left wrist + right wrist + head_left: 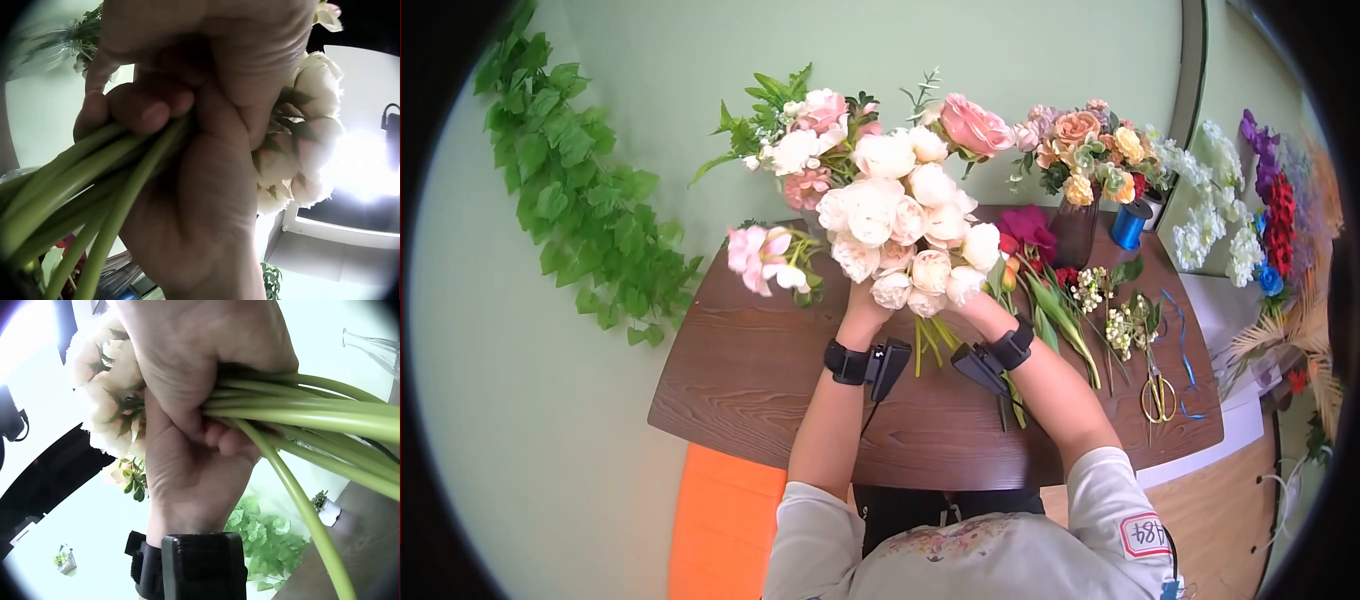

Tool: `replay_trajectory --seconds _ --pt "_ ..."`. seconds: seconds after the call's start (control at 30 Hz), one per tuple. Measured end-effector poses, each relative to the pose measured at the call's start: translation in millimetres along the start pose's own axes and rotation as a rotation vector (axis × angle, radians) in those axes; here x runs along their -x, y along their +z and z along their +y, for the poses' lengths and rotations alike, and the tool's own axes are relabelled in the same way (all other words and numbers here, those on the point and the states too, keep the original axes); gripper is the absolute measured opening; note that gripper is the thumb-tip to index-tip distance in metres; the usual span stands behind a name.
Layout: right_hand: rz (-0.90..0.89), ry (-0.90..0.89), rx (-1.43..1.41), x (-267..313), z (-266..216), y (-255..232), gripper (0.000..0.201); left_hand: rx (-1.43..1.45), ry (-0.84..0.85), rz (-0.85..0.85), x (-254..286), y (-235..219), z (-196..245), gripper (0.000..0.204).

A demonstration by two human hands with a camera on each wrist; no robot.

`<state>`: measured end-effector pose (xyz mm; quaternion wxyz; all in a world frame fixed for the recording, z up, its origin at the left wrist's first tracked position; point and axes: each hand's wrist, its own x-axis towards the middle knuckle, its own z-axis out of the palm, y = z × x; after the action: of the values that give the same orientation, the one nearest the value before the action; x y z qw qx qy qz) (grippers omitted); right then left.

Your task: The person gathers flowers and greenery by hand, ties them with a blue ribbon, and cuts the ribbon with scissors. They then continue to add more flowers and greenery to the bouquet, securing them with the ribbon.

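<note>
A bunch of cream and pale pink peony-like flowers [900, 230] is held up over the table in the head view, its heads hiding most of both hands. My left hand [219, 44] grips the green stems [81, 181] just beneath the blooms. Around the same stems curl the fingers of my right hand [206, 350], pressed up against the left. The stem ends spread out below the two hands. A pink rose [975, 125] and a pink-and-white spray [765, 258] show beside the bunch.
On the brown table [740, 370], gold-handled scissors [1158, 398], white-berry sprigs [1125, 325] and loose tulips [1055, 300] lie at right. Behind them stand a dark vase [1075, 230] of peach roses and a blue ribbon spool [1131, 225]. Ivy [570, 190] hangs on the left wall.
</note>
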<state>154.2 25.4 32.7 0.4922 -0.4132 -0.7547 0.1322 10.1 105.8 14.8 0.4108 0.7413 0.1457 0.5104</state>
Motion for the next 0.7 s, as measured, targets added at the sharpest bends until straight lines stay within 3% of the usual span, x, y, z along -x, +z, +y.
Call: replay_trajectory --seconds 0.03,0.07,0.1,0.23,0.3,0.33,0.37,0.43,0.47,0.5,0.57,0.6,0.7 --pt "-0.009 0.003 0.002 -5 -1 0 0.030 -0.028 0.064 0.006 1 -3 -4 0.040" --pt "-0.020 0.006 0.001 -24 -4 6 0.030 -0.117 -0.056 0.034 0 2 34 0.036" --pt "-0.030 0.007 0.001 -24 -8 11 0.030 -0.121 -0.058 0.036 1 1 42 0.036" --pt "-0.070 -0.013 -0.005 -13 -8 8 0.033 -0.113 0.016 -0.019 2 -3 47 0.033" --pt "-0.143 -0.135 -0.063 -15 -11 5 0.032 0.020 -0.101 -0.062 4 -3 51 0.036" --pt "-0.088 -0.179 -0.074 -14 -10 7 0.030 0.003 0.014 -0.092 3 -5 46 0.037" --pt "-0.090 -0.178 -0.077 -12 -6 10 0.030 0.002 0.012 -0.091 2 -6 50 0.037" --pt "-0.023 -0.241 0.121 -9 3 15 0.032 0.216 -0.278 -0.130 1 -8 61 0.036" --pt "-0.012 -0.221 0.151 -9 0 15 0.025 0.406 -0.367 -0.114 -3 -8 61 0.033" --pt "-0.013 -0.221 0.150 -8 2 16 0.025 0.406 -0.368 -0.112 -1 -10 63 0.033" --pt "-0.314 0.090 -0.694 -8 13 21 0.017 0.365 -0.500 -0.244 1 -13 73 0.028" --pt "-0.265 0.069 -0.527 -8 18 32 0.011 0.365 -0.500 -0.244 1 -11 75 0.028" --pt "-0.234 0.006 -0.405 -7 4 21 0.011 0.523 -0.449 -0.197 4 -6 80 0.023"
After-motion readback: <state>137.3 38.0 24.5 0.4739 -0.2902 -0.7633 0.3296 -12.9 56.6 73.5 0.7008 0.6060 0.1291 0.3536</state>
